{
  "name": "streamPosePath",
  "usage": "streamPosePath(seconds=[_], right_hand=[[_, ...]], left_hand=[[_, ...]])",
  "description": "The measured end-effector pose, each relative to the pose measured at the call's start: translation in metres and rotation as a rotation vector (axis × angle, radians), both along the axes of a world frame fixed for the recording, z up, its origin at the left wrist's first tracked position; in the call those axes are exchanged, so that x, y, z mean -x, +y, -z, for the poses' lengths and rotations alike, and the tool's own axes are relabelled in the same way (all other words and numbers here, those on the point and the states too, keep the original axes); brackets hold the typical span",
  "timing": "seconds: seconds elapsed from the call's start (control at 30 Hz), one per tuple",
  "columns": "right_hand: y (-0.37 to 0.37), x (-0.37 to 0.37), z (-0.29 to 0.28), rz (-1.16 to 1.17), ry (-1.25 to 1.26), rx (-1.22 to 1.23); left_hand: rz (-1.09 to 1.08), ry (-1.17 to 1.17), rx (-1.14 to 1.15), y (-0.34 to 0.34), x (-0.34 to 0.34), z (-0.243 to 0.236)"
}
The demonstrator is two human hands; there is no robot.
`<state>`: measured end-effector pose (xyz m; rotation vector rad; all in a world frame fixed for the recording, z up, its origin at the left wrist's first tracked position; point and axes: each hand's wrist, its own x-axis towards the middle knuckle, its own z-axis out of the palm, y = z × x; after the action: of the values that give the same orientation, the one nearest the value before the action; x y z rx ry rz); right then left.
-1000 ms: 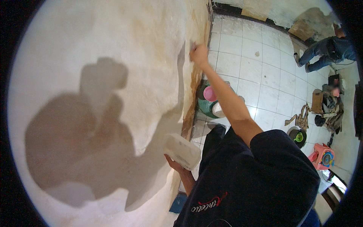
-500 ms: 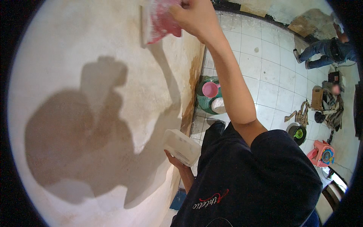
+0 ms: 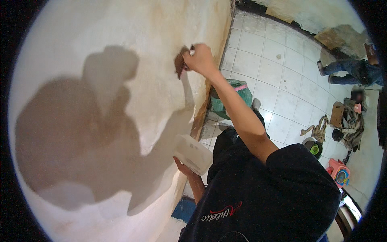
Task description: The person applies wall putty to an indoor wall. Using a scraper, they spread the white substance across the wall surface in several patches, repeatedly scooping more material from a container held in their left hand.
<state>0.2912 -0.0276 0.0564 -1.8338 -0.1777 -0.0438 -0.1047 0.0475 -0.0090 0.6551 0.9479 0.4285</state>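
**Trowel drops to mid-wall**

Head view: since half a second ago, the right hand [image 3: 201, 60] has come down from the frame's top, fingers gripping a trowel [image 3: 180, 65] against the wall [image 3: 121, 48] at upper centre. Left hand [image 3: 183, 166], lower centre, cradles a white tub [image 3: 193, 154]. Keeping the blade flat with even pressure should serve best.

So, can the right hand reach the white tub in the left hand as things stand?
Probably yes. The right hand is raised at the wall gripping a tool, and nothing blocks the way down to the white tub on the left hand.
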Motion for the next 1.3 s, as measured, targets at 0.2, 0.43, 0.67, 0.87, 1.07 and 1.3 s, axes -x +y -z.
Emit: streamPosePath(seconds=[0.2,0.43,0.67,0.87,1.07,1.3], right_hand=[[-0.047,-0.017,-0.148,-0.04,-0.158,-0.213],[-0.115,-0.007,-0.17,-0.023,-0.165,-0.241],[-0.106,-0.108,0.121,-0.278,-0.022,-0.003],[0.002,-0.091,0.021,-0.09,0.123,0.133],[-0.042,-0.055,-0.175,-0.159,-0.011,-0.268],[-0.089,-0.047,-0.062,-0.041,-0.228,-0.195]], left_hand=[[0.077,-0.129,0.084,-0.002,-0.018,-0.009],[0.045,-0.056,0.047,-0.003,-0.014,-0.018],[0.029,-0.076,-0.045,-0.001,-0.016,0.0],[-0.096,-0.138,0.02,-0.013,-0.02,-0.006],[-0.138,-0.16,0.035,-0.002,-0.013,0.02],[-0.218,-0.22,-0.002,-0.014,0.003,0.06]])
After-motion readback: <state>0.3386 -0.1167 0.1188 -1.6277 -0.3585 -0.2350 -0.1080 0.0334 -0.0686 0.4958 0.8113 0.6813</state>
